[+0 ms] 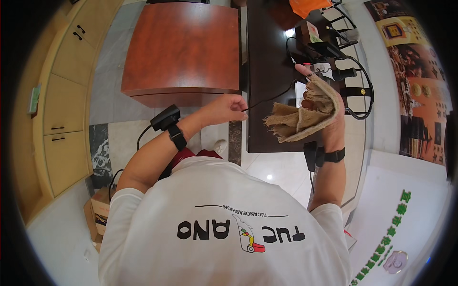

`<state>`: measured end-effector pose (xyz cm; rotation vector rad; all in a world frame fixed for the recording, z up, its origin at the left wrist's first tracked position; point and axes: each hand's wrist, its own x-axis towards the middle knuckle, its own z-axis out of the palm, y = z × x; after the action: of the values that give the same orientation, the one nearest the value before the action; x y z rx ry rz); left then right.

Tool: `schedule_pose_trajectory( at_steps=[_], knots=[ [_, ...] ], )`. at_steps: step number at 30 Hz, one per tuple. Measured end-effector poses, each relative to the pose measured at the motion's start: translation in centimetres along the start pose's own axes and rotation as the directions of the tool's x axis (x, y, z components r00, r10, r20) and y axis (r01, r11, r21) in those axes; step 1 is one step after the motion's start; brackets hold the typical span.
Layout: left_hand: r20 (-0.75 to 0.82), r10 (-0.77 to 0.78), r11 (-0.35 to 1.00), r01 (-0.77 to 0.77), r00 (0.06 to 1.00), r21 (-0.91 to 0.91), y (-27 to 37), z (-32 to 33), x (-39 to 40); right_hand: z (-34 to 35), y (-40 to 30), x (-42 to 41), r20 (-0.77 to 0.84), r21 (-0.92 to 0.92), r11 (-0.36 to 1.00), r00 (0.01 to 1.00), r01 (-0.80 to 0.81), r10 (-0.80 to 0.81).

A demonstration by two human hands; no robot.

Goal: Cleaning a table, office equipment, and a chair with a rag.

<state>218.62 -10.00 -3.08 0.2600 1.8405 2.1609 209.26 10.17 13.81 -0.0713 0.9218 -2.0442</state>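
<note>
Between the thumb and fingers of my left hand [226, 109] is a thin black cable [273, 97]. It runs right over the dark table [261, 134] to a white object [300, 93], partly hidden behind the cloth. My right hand [334, 125] holds a folded tan cloth [302, 119] with frayed edges, above the table's near end. One finger sticks out past the cloth's far side; others show inside the fold. Just beyond that finger lies a white and black device [327, 70] bearing a printed label.
A reddish-brown wooden desk [182, 46] stands to the left of the dark table. Thick black cables [370, 78], a small box [310, 34] and an orange bag [309, 6] lie along the table's right side. Wooden cabinets [68, 100] line the left; a cardboard box [100, 207] sits below them.
</note>
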Motion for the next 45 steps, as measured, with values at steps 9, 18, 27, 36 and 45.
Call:
schedule_pose_trajectory(
  at_steps=[9,18,27,36,45],
  knots=[
    [0.003,-0.142,0.99,0.142,0.99,-0.015,0.2,-0.2,-1.8,-6.5,4.2,-0.6,-0.41,0.024,0.996,0.908,-0.084,0.086],
    [-0.053,-0.267,0.954,0.257,0.962,-0.153,-0.3,-1.3,-3.4,-9.2,8.3,-6.2,-0.329,-0.037,0.995,0.942,-0.089,0.072],
    [-0.024,-0.274,0.923,0.256,0.961,-0.288,1.1,-1.4,-4.4,-5.3,6.6,-8.4,-0.223,-0.733,0.557,0.636,0.39,-0.739],
    [-0.041,-0.266,0.927,0.244,0.963,-0.286,1.6,-1.3,-4.7,-5.3,1.3,-11.6,-0.097,-0.36,0.698,0.719,0.619,-0.688],
    [0.01,-0.257,0.93,0.25,0.966,-0.269,2.0,-1.1,-4.7,-10.9,15.1,-9.1,-0.399,0.367,0.831,0.878,0.418,-0.265]
  ],
)
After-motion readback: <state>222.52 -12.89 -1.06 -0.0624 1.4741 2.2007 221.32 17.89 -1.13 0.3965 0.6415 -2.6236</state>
